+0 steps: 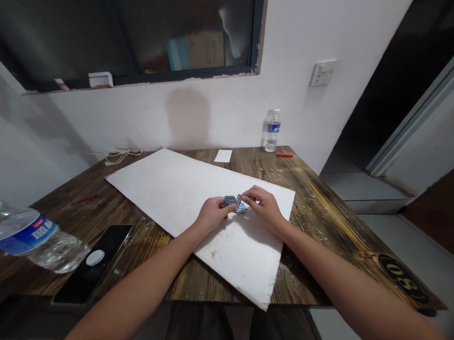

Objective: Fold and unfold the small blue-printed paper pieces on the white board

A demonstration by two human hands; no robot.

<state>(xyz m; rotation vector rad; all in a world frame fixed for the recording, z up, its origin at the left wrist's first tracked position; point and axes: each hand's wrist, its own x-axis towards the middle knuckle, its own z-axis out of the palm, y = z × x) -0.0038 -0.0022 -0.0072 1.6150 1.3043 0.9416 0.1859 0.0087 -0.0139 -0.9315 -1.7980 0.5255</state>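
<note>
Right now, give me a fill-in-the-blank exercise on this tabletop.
1. Over a ____ board, the left hand holds a small bluish piece, with the right hand at its edge.
2. A round white disc lies on the dark, glossy ____.
3. The slim stick beside the far bottle is ____.

Missing words: white; phone; red.

Over a board (161,187) on the tabletop (315,230), the left hand (212,212) holds a blue piece (230,200), the right hand (262,202) at its edge.

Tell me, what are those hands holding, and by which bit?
The left hand holds a small blue thing by its left end. The right hand is at its right side; whether it grips, I can't tell.
</note>
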